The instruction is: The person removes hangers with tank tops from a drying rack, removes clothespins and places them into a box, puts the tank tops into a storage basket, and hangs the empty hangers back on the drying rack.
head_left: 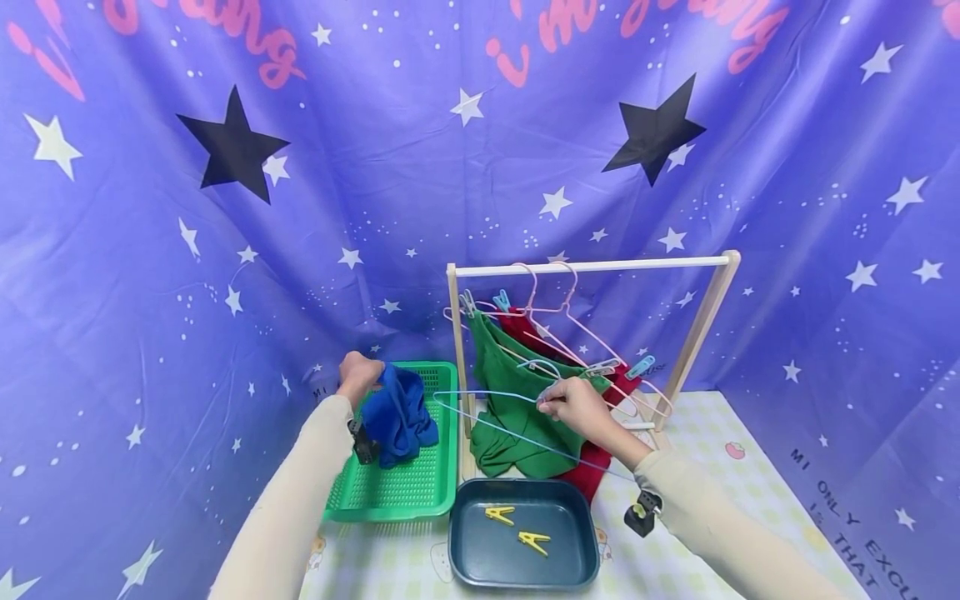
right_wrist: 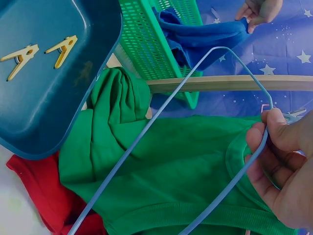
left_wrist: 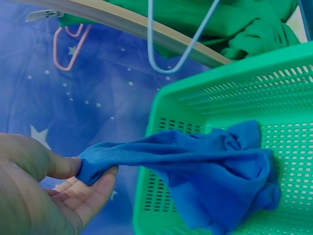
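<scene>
My left hand (head_left: 360, 373) pinches one end of a blue cloth garment (left_wrist: 210, 166) between thumb and fingers. The rest of the garment hangs in folds into a green perforated basket (head_left: 397, 500). My right hand (head_left: 576, 408) grips a light blue wire hanger (right_wrist: 146, 128) near its neck, its hook rising above the fingers. Behind the hanger, a green garment (right_wrist: 171, 161) hangs from a pink hanger (head_left: 592, 333) with clothespins at its top edge. Part of a red garment (head_left: 588, 479) shows behind the green one.
A wooden rack with a white bar (head_left: 637, 264) stands at the back and carries the pink hangers. In front, a dark blue tray (head_left: 525, 575) holds two yellow clothespins (head_left: 534, 542). Blue clothespins (head_left: 641, 367) clip the red garment. A starry purple curtain (head_left: 412, 167) surrounds the checked table.
</scene>
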Tool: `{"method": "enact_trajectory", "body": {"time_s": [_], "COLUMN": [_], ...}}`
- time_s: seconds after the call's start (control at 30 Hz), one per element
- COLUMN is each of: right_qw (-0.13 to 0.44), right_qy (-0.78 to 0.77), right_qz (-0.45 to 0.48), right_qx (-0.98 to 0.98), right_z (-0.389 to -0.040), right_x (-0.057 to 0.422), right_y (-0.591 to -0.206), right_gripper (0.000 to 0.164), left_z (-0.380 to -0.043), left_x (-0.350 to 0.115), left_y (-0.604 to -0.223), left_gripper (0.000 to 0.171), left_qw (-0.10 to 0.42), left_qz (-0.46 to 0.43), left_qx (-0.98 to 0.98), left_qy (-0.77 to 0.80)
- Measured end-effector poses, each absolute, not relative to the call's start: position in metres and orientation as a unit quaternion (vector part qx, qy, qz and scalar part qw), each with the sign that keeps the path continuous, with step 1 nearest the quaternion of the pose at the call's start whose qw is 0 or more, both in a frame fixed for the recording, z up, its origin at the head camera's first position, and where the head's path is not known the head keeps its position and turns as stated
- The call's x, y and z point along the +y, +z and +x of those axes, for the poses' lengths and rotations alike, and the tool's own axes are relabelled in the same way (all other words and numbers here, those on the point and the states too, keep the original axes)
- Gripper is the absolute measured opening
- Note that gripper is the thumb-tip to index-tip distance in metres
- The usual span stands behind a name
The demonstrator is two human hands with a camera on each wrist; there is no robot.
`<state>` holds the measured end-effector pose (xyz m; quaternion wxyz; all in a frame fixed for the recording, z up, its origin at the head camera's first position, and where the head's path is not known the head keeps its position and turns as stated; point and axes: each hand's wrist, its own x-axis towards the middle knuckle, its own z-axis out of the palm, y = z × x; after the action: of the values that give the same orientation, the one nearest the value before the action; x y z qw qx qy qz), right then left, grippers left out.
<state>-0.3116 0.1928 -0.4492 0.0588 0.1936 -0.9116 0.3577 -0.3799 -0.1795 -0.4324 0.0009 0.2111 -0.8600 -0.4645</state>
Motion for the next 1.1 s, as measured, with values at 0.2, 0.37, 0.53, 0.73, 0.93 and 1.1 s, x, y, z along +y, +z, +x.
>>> {"method": "enact_trajectory", "body": {"time_s": [0.2, 0.37, 0.53, 0.73, 0.93, 1.1], "right_qw": [0.064, 0.068, 0.07, 0.061, 0.056, 0.058], "right_qy": [0.356, 0.359, 0.359, 0.362, 0.361, 0.357], "right_qz": [0.198, 0.205, 0.21, 0.199, 0.191, 0.188], "right_qx": [-0.911, -0.908, -0.907, -0.908, -0.911, -0.913], "right_z": [-0.312, -0.313, -0.314, -0.314, -0.314, -0.313], "right_x": [0.192, 0.192, 0.191, 0.191, 0.192, 0.192], "right_y": [-0.451, -0.452, -0.454, -0.455, -0.458, -0.459], "right_gripper": [0.006, 0.006, 0.008, 0.007, 0.007, 0.006], "left_z": [-0.375, -0.371, -0.368, -0.365, -0.362, -0.356], "left_x": [-0.18, -0.175, -0.171, -0.172, -0.177, -0.181], "left_y": [-0.45, -0.462, -0.473, -0.486, -0.498, -0.504], "left_gripper": [0.017, 0.035, 0.022, 0.015, 0.018, 0.017], "left_qw": [-0.015, -0.028, -0.026, -0.027, -0.03, -0.035], "left_qz": [0.198, 0.198, 0.211, 0.219, 0.242, 0.252], "left_qx": [-0.848, -0.845, -0.842, -0.828, -0.82, -0.808], "left_qy": [-0.492, -0.497, -0.496, -0.515, -0.518, -0.532]}}
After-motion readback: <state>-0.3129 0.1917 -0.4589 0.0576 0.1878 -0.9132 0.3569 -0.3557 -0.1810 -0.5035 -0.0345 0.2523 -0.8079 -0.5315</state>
